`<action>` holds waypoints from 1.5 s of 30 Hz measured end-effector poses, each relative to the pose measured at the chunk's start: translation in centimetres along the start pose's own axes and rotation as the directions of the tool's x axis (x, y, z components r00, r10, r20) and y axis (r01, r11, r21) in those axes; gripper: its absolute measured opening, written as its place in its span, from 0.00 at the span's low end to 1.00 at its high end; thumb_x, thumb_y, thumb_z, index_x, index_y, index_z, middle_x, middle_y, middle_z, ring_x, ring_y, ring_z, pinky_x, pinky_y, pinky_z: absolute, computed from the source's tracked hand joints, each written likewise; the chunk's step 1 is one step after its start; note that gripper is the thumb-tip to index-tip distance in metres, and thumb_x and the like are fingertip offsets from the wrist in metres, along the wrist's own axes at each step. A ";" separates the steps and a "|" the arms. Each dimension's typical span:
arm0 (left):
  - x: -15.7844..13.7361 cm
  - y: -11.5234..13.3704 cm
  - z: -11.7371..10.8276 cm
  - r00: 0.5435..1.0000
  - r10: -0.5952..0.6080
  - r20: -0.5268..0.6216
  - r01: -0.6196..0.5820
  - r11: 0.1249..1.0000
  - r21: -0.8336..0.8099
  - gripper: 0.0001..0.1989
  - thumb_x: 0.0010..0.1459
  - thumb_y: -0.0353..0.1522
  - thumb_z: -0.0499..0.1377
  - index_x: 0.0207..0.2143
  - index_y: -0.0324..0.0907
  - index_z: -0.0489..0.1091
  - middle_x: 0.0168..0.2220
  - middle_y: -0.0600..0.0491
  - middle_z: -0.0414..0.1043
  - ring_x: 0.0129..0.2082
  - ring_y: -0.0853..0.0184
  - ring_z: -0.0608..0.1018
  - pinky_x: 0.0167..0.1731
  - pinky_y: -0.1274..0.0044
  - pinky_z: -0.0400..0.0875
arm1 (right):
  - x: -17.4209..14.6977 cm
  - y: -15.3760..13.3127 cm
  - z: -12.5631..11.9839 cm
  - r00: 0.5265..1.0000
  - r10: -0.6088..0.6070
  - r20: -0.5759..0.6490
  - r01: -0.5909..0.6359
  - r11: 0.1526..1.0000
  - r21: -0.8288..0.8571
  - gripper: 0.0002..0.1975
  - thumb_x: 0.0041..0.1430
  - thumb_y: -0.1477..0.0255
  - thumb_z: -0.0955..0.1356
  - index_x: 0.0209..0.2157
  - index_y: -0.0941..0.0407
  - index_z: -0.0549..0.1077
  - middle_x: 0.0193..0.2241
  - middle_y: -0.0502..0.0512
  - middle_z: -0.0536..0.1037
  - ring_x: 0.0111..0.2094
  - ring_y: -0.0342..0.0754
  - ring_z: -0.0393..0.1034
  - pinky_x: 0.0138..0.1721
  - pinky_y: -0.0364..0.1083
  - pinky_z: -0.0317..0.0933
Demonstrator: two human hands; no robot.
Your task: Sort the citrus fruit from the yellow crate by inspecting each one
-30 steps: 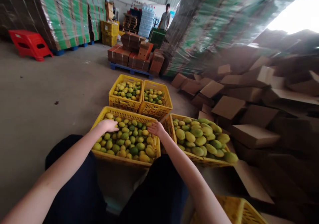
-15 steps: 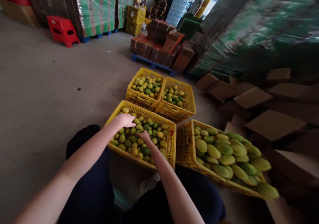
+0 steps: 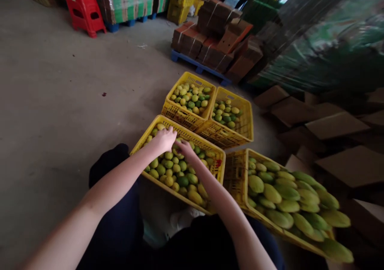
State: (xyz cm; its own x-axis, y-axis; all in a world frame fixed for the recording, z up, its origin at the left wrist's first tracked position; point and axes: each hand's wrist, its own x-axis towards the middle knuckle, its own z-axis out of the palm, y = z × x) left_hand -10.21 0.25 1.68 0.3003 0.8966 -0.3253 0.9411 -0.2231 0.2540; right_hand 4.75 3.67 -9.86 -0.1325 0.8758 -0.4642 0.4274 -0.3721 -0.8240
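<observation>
A yellow plastic crate (image 3: 177,195) stands before my knees, filled with green and yellow lemons (image 3: 169,181). Over its far side my left hand (image 3: 166,139) reaches in from the left, fingers bent downward and closed. My right hand (image 3: 185,148) is just beside it, its fingers curled toward the left hand among the fruit. The fingertips of both hands nearly meet. Whatever lies between or under the fingers is hidden, so I cannot make out a held fruit.
Behind are two more yellow crates of lemons, one left (image 3: 180,116) and one right (image 3: 247,120). At right, a crate is heaped with large oblong green fruits (image 3: 288,192). Cardboard boxes (image 3: 351,164) lie beyond. Farther off are a red stool (image 3: 85,14) and a blue pallet (image 3: 199,67).
My hands have come closer together and moved toward the crate's far side. The right hand has lifted away from the middle fruit. The camera view has shifted down and to the left.
</observation>
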 end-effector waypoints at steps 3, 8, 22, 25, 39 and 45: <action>0.3 0.4 -0.2 0.984 0.048 -0.172 -0.065 0.994 -0.092 0.34 0.52 0.33 0.67 0.59 0.35 0.60 0.56 0.35 0.67 0.48 0.50 0.77 0.44 0.68 0.71 | -1.2 -4.1 -1.6 0.989 -0.143 0.038 0.135 0.976 0.173 0.22 0.45 0.55 0.74 0.37 0.56 0.72 0.28 0.47 0.74 0.25 0.40 0.67 0.25 0.40 0.63; 0.3 0.4 -1.3 0.914 0.029 -0.404 -0.141 0.958 -0.249 0.22 0.55 0.33 0.64 0.51 0.38 0.67 0.48 0.44 0.72 0.45 0.58 0.78 0.43 0.72 0.71 | -1.9 -5.5 -4.2 0.931 -0.345 0.117 0.248 0.836 0.489 0.23 0.51 0.56 0.70 0.46 0.52 0.71 0.38 0.52 0.79 0.37 0.48 0.75 0.37 0.47 0.70; -0.5 -0.9 -2.3 0.898 -0.145 -0.416 0.010 0.950 -0.311 0.21 0.54 0.30 0.64 0.51 0.36 0.67 0.49 0.43 0.71 0.41 0.60 0.78 0.40 0.72 0.72 | 5.0 8.7 3.9 0.925 -0.106 0.365 0.352 0.601 -0.717 0.10 0.62 0.72 0.69 0.45 0.59 0.75 0.52 0.63 0.74 0.56 0.55 0.65 0.57 0.57 0.60; -0.2 -1.5 -2.4 0.909 -0.141 -0.392 -0.010 0.933 -0.359 0.21 0.52 0.31 0.65 0.50 0.36 0.69 0.47 0.44 0.72 0.41 0.59 0.78 0.41 0.72 0.72 | 7.2 8.3 4.6 0.901 -0.063 0.430 0.393 0.539 -0.745 0.10 0.62 0.72 0.69 0.44 0.59 0.75 0.51 0.62 0.74 0.56 0.55 0.66 0.57 0.57 0.60; 1.4 -2.9 -2.4 0.904 -0.122 -0.409 -0.086 0.886 -0.455 0.23 0.50 0.30 0.65 0.49 0.35 0.70 0.46 0.44 0.74 0.44 0.58 0.77 0.45 0.70 0.71 | 6.3 7.1 1.9 0.912 -0.082 0.401 0.352 0.655 -0.668 0.10 0.41 0.78 0.76 0.25 0.56 0.73 0.40 0.59 0.78 0.56 0.61 0.64 0.60 0.57 0.55; 1.7 -4.0 -2.7 0.934 -0.143 -0.329 -0.167 0.639 -0.751 0.24 0.48 0.31 0.69 0.48 0.40 0.68 0.45 0.47 0.75 0.45 0.59 0.77 0.49 0.67 0.71 | 2.5 2.3 -3.5 0.948 -0.204 0.243 0.299 0.829 -0.473 0.18 0.50 0.56 0.71 0.34 0.57 0.74 0.32 0.55 0.79 0.40 0.56 0.73 0.45 0.54 0.68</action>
State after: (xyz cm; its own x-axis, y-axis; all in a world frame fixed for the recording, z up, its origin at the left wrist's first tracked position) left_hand -13.85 3.70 2.52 0.0953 0.9946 -0.0407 0.4346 -0.0047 0.9006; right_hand 8.49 6.06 -11.75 -0.4300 0.8316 -0.3515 0.7378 0.0993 -0.6676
